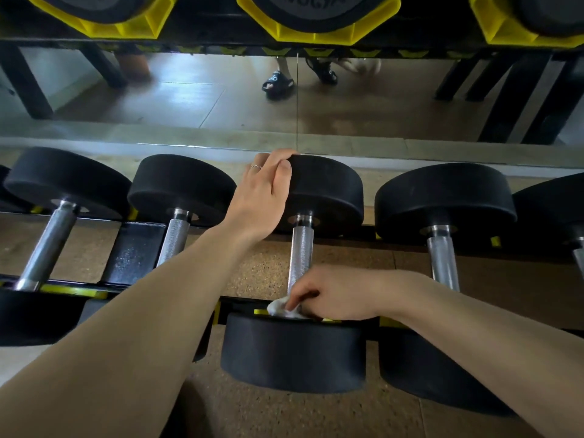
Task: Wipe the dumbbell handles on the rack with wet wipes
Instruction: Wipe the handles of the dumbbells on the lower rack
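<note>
Head view, looking down on a black steel dumbbell rack (136,248) with yellow trim. A black rubber-headed dumbbell with a knurled chrome handle (301,257) lies across the rack's two rails near the middle, its long axis running from the near edge to the far edge. The left hand (264,197) rests curled over the far head, steadying it. The right hand (328,295) pinches a crumpled white wet wipe (281,308) against the handle's near end. The dumbbell looks heavy and rigid, best gripped by its textured handle; the wipe is soft and limp.
</note>
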Demonstrator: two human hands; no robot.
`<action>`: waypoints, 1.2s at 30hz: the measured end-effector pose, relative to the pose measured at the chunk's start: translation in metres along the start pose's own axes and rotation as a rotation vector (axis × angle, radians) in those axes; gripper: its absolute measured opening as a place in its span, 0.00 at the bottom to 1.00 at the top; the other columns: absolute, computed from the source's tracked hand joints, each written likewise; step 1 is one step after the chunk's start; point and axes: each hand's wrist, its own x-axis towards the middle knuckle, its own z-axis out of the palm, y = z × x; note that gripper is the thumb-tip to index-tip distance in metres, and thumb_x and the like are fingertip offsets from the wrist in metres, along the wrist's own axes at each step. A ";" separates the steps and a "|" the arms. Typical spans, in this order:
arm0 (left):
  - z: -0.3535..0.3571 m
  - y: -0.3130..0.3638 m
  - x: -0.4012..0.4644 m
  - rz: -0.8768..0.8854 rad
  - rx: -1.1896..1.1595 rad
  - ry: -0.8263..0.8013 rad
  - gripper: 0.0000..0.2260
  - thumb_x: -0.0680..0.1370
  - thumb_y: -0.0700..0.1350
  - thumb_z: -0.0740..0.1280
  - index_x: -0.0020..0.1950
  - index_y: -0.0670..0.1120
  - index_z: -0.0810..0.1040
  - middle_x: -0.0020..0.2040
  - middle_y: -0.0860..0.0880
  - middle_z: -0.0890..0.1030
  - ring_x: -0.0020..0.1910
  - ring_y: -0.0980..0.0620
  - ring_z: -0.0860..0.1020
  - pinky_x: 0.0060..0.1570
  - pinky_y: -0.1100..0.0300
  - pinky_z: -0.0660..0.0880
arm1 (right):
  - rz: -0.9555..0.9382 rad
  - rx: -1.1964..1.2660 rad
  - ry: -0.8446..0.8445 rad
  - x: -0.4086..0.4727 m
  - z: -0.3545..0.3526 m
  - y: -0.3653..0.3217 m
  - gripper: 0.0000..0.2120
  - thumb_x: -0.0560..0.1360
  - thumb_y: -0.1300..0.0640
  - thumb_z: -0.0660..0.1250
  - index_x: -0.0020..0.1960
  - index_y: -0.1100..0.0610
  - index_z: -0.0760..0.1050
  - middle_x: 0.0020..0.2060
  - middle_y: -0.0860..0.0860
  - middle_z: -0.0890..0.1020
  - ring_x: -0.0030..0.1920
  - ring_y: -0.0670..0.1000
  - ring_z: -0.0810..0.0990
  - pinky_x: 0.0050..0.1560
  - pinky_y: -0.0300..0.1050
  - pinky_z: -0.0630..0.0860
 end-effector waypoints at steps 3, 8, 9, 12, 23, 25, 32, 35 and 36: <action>0.001 -0.001 0.000 0.010 -0.003 0.009 0.18 0.87 0.50 0.47 0.73 0.55 0.68 0.66 0.51 0.71 0.62 0.52 0.66 0.63 0.59 0.62 | 0.001 0.045 0.012 -0.003 0.002 0.003 0.14 0.81 0.57 0.62 0.62 0.47 0.81 0.53 0.41 0.82 0.53 0.41 0.78 0.58 0.39 0.72; 0.006 -0.005 -0.002 0.042 -0.036 0.060 0.18 0.87 0.50 0.47 0.73 0.55 0.69 0.68 0.52 0.71 0.64 0.52 0.67 0.62 0.59 0.62 | 0.108 0.115 0.045 -0.013 0.004 0.017 0.13 0.80 0.57 0.64 0.60 0.47 0.82 0.45 0.34 0.79 0.46 0.35 0.76 0.53 0.37 0.69; 0.006 -0.006 -0.001 0.049 -0.035 0.062 0.18 0.87 0.50 0.47 0.73 0.55 0.69 0.68 0.51 0.71 0.64 0.51 0.68 0.63 0.58 0.63 | 0.158 0.056 0.057 -0.015 0.004 0.020 0.13 0.80 0.58 0.63 0.60 0.47 0.81 0.46 0.35 0.79 0.46 0.36 0.76 0.53 0.37 0.71; 0.006 -0.007 -0.001 0.059 -0.007 0.061 0.18 0.87 0.51 0.47 0.73 0.55 0.68 0.68 0.50 0.71 0.64 0.49 0.69 0.65 0.50 0.69 | 0.345 -0.072 0.162 -0.023 0.012 0.029 0.15 0.80 0.56 0.62 0.64 0.46 0.80 0.56 0.42 0.81 0.53 0.44 0.79 0.57 0.43 0.76; 0.005 -0.010 0.001 0.162 -0.001 0.060 0.18 0.87 0.49 0.49 0.73 0.51 0.70 0.68 0.41 0.72 0.67 0.39 0.69 0.65 0.44 0.67 | 0.490 0.310 1.116 -0.049 0.029 0.004 0.13 0.82 0.58 0.61 0.61 0.48 0.80 0.34 0.43 0.76 0.28 0.40 0.73 0.26 0.30 0.66; 0.004 -0.011 0.004 0.166 -0.023 0.060 0.17 0.86 0.49 0.50 0.72 0.51 0.70 0.67 0.41 0.73 0.66 0.39 0.68 0.65 0.43 0.67 | 0.535 0.243 1.166 -0.065 0.022 0.008 0.13 0.82 0.58 0.60 0.61 0.49 0.80 0.37 0.47 0.79 0.30 0.42 0.74 0.26 0.32 0.67; 0.015 0.005 0.002 0.075 0.020 0.143 0.19 0.84 0.48 0.52 0.75 0.47 0.66 0.68 0.37 0.73 0.66 0.35 0.70 0.66 0.40 0.66 | 0.606 0.023 1.097 -0.111 0.009 0.057 0.16 0.83 0.58 0.58 0.65 0.51 0.80 0.60 0.52 0.81 0.34 0.39 0.72 0.34 0.34 0.67; 0.020 0.044 0.001 0.238 0.104 0.182 0.22 0.84 0.48 0.57 0.77 0.46 0.63 0.72 0.40 0.72 0.70 0.37 0.70 0.70 0.42 0.64 | 0.557 -0.043 1.048 -0.115 -0.001 0.085 0.16 0.82 0.58 0.59 0.65 0.51 0.80 0.61 0.52 0.81 0.39 0.44 0.76 0.40 0.37 0.73; 0.028 0.061 0.000 0.319 0.101 0.156 0.22 0.84 0.49 0.58 0.78 0.48 0.62 0.74 0.44 0.70 0.73 0.41 0.68 0.72 0.46 0.64 | 0.536 -0.079 1.017 -0.115 -0.007 0.095 0.17 0.81 0.59 0.59 0.65 0.50 0.80 0.59 0.52 0.82 0.44 0.47 0.78 0.44 0.40 0.76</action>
